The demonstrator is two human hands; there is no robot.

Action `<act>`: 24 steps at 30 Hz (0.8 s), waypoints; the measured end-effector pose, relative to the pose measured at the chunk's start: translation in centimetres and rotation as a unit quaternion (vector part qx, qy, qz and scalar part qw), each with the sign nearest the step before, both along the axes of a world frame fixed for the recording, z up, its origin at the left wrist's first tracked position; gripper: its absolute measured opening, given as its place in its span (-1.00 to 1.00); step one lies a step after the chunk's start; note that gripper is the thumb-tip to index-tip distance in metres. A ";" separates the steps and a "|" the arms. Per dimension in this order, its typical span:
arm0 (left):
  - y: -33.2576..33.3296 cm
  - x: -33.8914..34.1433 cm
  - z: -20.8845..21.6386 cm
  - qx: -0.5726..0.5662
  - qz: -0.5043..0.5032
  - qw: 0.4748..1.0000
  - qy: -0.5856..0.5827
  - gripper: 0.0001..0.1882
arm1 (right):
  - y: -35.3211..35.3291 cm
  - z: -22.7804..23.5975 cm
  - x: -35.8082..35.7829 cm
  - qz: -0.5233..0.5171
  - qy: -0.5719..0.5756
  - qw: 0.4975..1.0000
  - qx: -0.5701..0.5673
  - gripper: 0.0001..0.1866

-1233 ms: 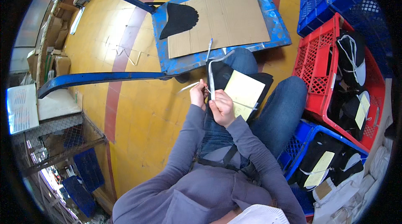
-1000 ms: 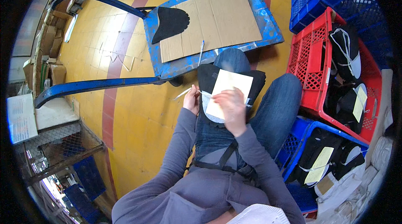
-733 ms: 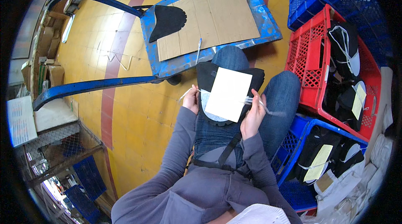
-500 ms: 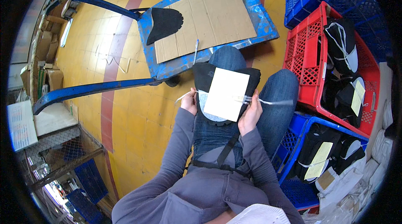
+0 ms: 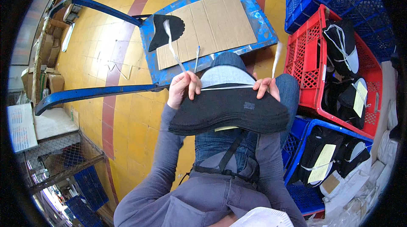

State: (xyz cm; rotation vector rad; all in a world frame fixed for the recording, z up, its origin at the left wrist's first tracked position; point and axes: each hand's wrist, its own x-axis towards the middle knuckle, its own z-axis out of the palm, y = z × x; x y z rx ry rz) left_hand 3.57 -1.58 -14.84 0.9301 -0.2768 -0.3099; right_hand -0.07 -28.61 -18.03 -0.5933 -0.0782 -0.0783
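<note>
Over my lap is a stack of black fabric pieces, its layered wavy edge toward me. At its far side a pale grey-white rounded piece shows. A white tie strip runs across the stack. My left hand is closed on the strip at the stack's left corner, and a loose end rises from the fingers. At the right corner my right hand pinches the strip, the other end standing up. Below the stack's near edge peeks a pale yellow paper, mostly hidden.
Ahead stands a blue cart bearing cardboard, a black cut piece and a pen. To the right, a red crate and a blue crate hold tied black bundles. More blue crates stand behind.
The stack has been turned over; the yellow paper that lay on top now shows only underneath. Both hands have moved up and outward with the strip, whose ends now point upward.
</note>
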 end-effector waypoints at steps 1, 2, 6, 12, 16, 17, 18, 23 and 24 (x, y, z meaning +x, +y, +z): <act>0.4 0.2 0.1 0.037 -0.016 0.999 -0.003 -0.67 | 0.1 -0.6 0.1 -0.003 -0.001 0.999 -0.034 -0.47; 0.7 0.4 0.3 0.075 -0.032 0.997 -0.008 -0.68 | 0.3 -1.5 0.2 -0.007 -0.003 0.998 -0.068 -0.47; 0.9 0.2 -1.7 0.418 -0.190 0.888 -0.032 -0.74 | -0.8 -3.8 -1.2 0.137 0.031 0.918 -0.370 -0.49; -2.5 -4.3 -0.7 0.397 -0.160 0.891 -0.152 -0.72 | 0.2 -0.8 -4.5 0.110 -0.027 0.809 -0.577 -0.67; -6.7 -6.0 -1.6 0.298 -0.155 0.941 -0.043 -0.74 | 1.8 -0.3 -5.1 0.069 0.034 0.814 -0.576 -0.75; -7.0 -6.1 -2.1 0.282 -0.104 0.953 0.040 -0.76 | 2.1 0.4 -4.9 0.088 0.048 0.803 -0.587 -0.76; -7.3 -6.2 -2.5 0.263 -0.052 0.956 0.122 -0.77 | 2.2 1.5 -4.7 0.108 0.062 0.792 -0.598 -0.77; -7.9 -5.1 -3.0 0.207 -0.106 0.964 0.129 -0.80 | 2.6 0.9 -5.1 0.002 -0.038 0.722 -0.691 -0.84; -8.2 -5.3 -2.8 0.219 -0.094 0.963 0.126 -0.82 | 2.4 1.1 -5.1 0.025 -0.042 0.714 -0.699 -0.82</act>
